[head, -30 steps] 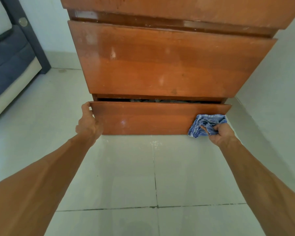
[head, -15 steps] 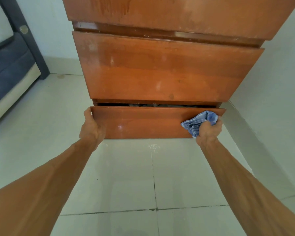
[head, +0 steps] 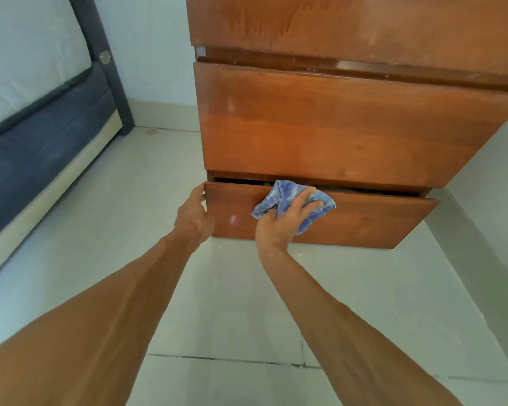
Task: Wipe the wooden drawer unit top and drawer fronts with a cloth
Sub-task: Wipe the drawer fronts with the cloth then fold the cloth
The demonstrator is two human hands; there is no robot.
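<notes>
The wooden drawer unit (head: 349,130) stands against the wall. Its bottom drawer (head: 373,221) is pulled out a little, with a dark gap above its front. My left hand (head: 192,213) grips the left edge of that drawer front. My right hand (head: 282,221) holds a crumpled blue cloth (head: 317,213) and presses it against the upper left part of the bottom drawer front, near the top edge. The unit's top surface is out of view.
A bed with a dark blue base and white mattress (head: 41,133) stands at the left. Pale floor tiles (head: 232,303) stretch in front of the unit. A white wall (head: 493,183) closes in on the right, beside the unit.
My right hand has slid the cloth from the right end of the bottom drawer front leftwards towards its middle-left. My left hand has kept its hold on the drawer's left edge.
</notes>
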